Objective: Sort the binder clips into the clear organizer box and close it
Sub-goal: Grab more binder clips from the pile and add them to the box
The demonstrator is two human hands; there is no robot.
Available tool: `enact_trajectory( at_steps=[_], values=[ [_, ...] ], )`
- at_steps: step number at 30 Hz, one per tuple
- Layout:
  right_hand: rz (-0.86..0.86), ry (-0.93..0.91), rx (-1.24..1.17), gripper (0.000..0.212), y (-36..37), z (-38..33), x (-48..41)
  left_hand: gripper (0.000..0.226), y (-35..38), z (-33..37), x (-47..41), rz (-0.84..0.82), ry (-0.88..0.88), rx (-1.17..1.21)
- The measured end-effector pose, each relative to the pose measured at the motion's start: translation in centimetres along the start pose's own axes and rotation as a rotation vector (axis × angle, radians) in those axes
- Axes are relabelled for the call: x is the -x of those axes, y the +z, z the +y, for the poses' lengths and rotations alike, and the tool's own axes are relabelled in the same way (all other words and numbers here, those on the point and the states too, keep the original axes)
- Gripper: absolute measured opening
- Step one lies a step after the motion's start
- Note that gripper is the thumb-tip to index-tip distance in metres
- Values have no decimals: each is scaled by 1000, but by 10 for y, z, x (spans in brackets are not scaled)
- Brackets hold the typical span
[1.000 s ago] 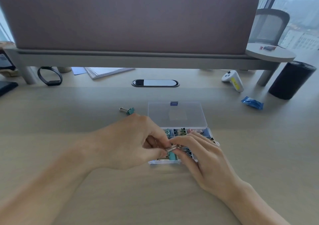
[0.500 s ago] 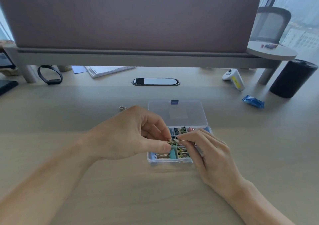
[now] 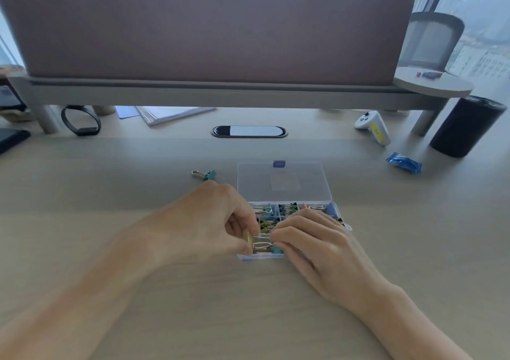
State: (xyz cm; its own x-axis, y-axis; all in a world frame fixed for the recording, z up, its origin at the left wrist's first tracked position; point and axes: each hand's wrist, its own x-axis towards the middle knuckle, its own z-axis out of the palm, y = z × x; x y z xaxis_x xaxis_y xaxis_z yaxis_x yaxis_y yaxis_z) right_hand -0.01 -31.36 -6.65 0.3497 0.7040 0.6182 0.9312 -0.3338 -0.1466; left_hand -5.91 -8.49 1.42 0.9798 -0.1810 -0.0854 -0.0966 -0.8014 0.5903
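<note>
The clear organizer box (image 3: 248, 257) lies open in the middle of the desk, its lid (image 3: 284, 183) folded flat behind it. Its compartments hold several coloured binder clips (image 3: 288, 207). My left hand (image 3: 204, 221) pinches a yellow-olive binder clip (image 3: 249, 241) over the box's front left corner. My right hand (image 3: 317, 243) covers the box's right half, and its fingertips pinch the same clip's wire handles. A teal clip (image 3: 277, 249) lies in the front compartment just below them. One loose teal binder clip (image 3: 205, 174) sits on the desk left of the lid.
A blue wrapper (image 3: 404, 163), a white controller (image 3: 374, 126) and a black cylinder (image 3: 466, 126) are at the back right. A black wristband (image 3: 81, 120) and papers (image 3: 171, 113) lie under the raised shelf (image 3: 220, 94) at the back left.
Both hands have slid toward the box's front left corner. A yellow-olive clip now shows in my left fingers, and the loose teal clip behind my left hand is uncovered again.
</note>
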Motion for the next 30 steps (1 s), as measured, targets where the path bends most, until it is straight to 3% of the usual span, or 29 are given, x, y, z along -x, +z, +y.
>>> enact_trajectory(
  at_steps=[12,18,22,25,30],
  values=[
    [-21,2,-30,15,-1,-3,-2,15,1,2,-2,15,86,-92],
    [48,78,-45,18,-2,-2,2,12,-14,-8,-1,92,74,-7],
    [112,204,-118,19,-3,-4,4,12,-11,-7,1,-56,83,228],
    [114,281,-181,22,-3,-4,7,15,-6,-6,2,-89,100,238],
    [2,232,-181,34,-5,-7,4,14,-4,-7,2,-91,85,199]
  ],
)
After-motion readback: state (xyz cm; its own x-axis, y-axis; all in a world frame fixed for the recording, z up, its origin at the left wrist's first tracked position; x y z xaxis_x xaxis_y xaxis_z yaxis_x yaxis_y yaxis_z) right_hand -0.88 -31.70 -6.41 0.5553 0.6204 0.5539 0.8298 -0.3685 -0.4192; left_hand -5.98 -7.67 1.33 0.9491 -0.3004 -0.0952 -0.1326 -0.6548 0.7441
